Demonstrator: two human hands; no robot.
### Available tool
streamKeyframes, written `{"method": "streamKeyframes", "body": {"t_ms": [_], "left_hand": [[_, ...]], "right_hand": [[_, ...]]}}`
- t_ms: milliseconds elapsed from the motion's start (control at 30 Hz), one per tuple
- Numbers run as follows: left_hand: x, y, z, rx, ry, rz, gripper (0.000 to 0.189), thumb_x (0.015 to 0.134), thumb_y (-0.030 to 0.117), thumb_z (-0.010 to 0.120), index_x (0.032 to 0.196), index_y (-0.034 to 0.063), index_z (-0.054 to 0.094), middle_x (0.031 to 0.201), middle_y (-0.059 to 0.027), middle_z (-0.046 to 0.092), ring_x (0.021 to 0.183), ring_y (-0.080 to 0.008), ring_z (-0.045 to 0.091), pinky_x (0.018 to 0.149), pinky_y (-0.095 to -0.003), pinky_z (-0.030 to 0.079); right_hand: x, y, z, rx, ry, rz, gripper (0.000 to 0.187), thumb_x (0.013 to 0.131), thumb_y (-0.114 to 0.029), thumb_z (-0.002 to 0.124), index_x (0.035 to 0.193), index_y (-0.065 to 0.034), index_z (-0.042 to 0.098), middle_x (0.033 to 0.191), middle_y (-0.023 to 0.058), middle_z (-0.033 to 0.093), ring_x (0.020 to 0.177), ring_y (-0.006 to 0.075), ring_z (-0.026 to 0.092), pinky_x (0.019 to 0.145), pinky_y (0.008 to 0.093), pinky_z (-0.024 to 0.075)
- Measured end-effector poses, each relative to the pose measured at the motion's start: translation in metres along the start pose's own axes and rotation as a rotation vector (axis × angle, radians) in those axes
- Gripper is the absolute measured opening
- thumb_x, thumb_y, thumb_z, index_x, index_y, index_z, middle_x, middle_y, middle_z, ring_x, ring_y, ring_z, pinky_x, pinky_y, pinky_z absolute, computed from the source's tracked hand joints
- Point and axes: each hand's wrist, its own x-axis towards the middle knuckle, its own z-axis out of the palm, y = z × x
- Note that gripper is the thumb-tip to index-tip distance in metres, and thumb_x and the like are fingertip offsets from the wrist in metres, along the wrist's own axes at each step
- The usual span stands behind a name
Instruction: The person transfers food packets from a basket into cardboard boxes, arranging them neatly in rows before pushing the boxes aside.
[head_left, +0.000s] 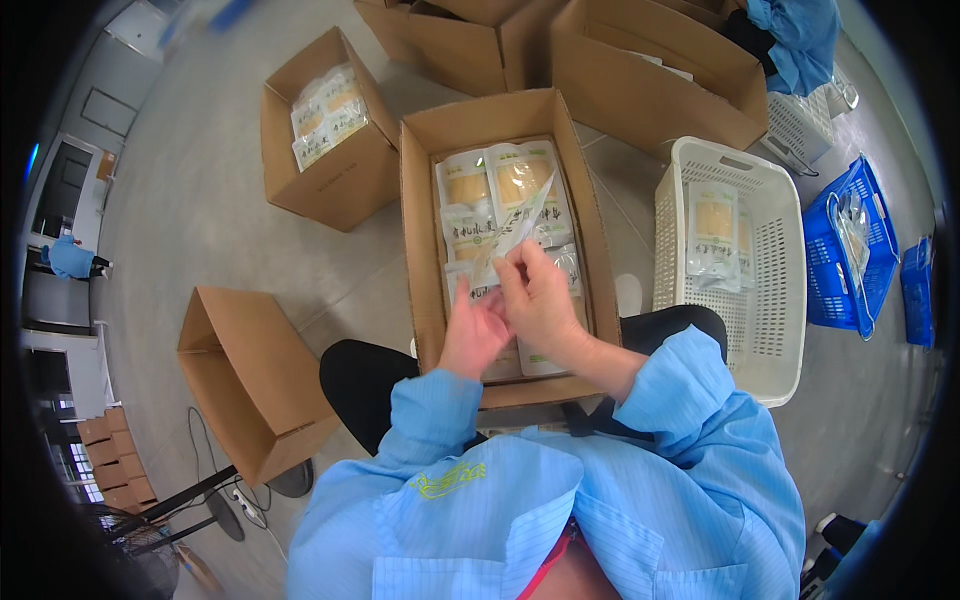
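An open cardboard box (496, 112) stands before me, with several printed plastic food pouches (466, 184) lying in it. Above them, my right hand (541, 300) pinches the lower end of one tilted clear-and-white pouch (517, 229) between thumb and fingers. My left hand (476, 330) is just left of it, palm partly turned up and fingers apart; whether it touches the held pouch cannot be told. Both hands are over the near half of the box and hide some of the pouches there.
A white plastic basket (787, 300) with a few pouches is at the right, beside a blue basket (844, 255). Another box of pouches (337, 180) stands at the upper left, an open box (262, 375) below it. A person (802, 37) is at the upper right, near large cartons (645, 82).
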Motion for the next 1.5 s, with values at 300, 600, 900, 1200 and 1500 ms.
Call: {"method": "streamKeyframes", "body": {"t_ms": [300,600,900,1200,1500], "left_hand": [[0.154,0.077,-0.034,0.4,0.113,0.145,0.039,0.091,0.017,0.057,0.125,-0.0011,0.049,0.115,-0.0154,0.06,0.105,-0.0282,0.059,0.093,-0.0397,0.049],[0.237,0.137,-0.105,1.367,0.677,0.541,0.051,0.081,0.009,0.058,0.129,-0.0006,0.044,0.129,-0.0211,0.049,0.114,-0.0349,0.051,0.096,-0.0428,0.041],[0.262,0.101,-0.045,2.292,0.521,0.923,0.074,0.083,0.049,0.056,0.143,0.0131,0.031,0.15,-0.0178,0.02,0.139,-0.0393,0.013,0.108,-0.0594,0.011],[0.268,0.118,-0.077,2.291,0.413,0.829,0.072,0.083,0.053,0.053,0.144,0.0194,0.032,0.152,-0.0123,0.019,0.141,-0.0335,0.01,0.11,-0.058,0.005],[0.288,0.124,-0.072,2.591,0.527,0.761,0.064,0.087,0.05,0.048,0.143,0.0209,0.034,0.15,-0.0106,0.026,0.138,-0.0334,0.022,0.104,-0.0626,0.018]], "right_hand": [[-0.001,0.044,0.003,-0.168,-0.497,0.171,0.022,0.087,-0.02,0.058,0.096,-0.0007,0.056,0.079,0.0132,0.064,0.07,0.024,0.062,0.065,0.0349,0.0494],[-0.014,0.018,-0.004,-0.585,-0.678,-0.304,0.019,0.083,-0.018,0.06,0.088,-0.0003,0.053,0.084,0.0173,0.06,0.08,0.0355,0.06,0.071,0.0438,0.0491],[-0.017,0.018,-0.01,-0.726,-0.813,-0.426,0.017,0.078,-0.01,0.058,0.092,-0.0013,0.052,0.082,0.0131,0.058,0.08,0.0306,0.059,0.069,0.0395,0.0477],[-0.007,-0.021,-0.056,-0.6,-0.745,-0.371,0.021,0.083,-0.016,0.059,0.098,-0.0022,0.052,0.083,0.012,0.057,0.079,0.0307,0.058,0.071,0.0399,0.0471],[0.013,-0.037,-0.141,-0.483,-0.309,-0.275,0.026,0.085,-0.015,0.059,0.108,-0.0032,0.054,0.089,0.0158,0.06,0.085,0.0339,0.059,0.074,0.0392,0.0491]]}}
